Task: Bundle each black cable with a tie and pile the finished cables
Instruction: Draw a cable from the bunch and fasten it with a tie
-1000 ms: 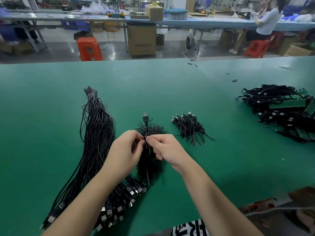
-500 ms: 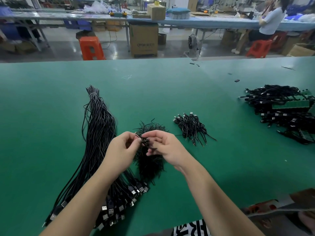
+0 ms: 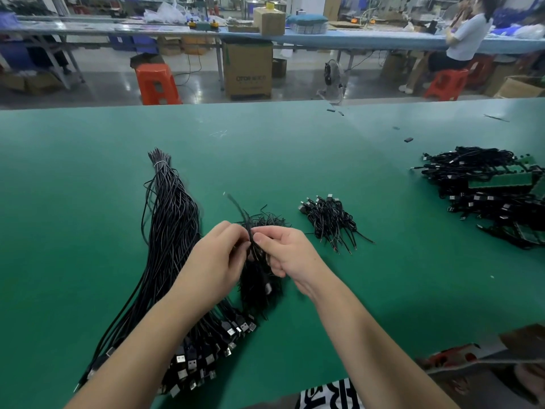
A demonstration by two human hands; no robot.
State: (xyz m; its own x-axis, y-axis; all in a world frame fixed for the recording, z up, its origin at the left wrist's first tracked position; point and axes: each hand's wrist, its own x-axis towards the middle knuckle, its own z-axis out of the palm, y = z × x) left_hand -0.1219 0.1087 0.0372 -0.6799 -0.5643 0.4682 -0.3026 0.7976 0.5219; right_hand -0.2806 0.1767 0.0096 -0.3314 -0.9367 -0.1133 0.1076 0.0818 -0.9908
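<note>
Over the middle of the green table (image 3: 88, 231), your left hand (image 3: 216, 262) and right hand (image 3: 287, 255) meet with fingertips almost touching. Both are curled and pinching a folded black cable (image 3: 250, 234) between them, held just above the table. One thin end of it sticks up and away from your fingers, blurred, so you cannot tell whether it is cable or tie.

Directly under your hands lies a dark heap of ties (image 3: 259, 287), its strands bristling out past your knuckles. To your left, a long sheaf of unbundled cables (image 3: 169, 228) stretches away from you, bound near its far tip by a pale band, with the USB plugs (image 3: 206, 349) fanned out at the near end beside your left forearm.

Just right of your hands, apart from them, sits the small pile of finished cables (image 3: 331, 221). Well off to the right edge rests a bigger tangle of black cables (image 3: 483, 199) mixed with green boards (image 3: 501, 180).
</note>
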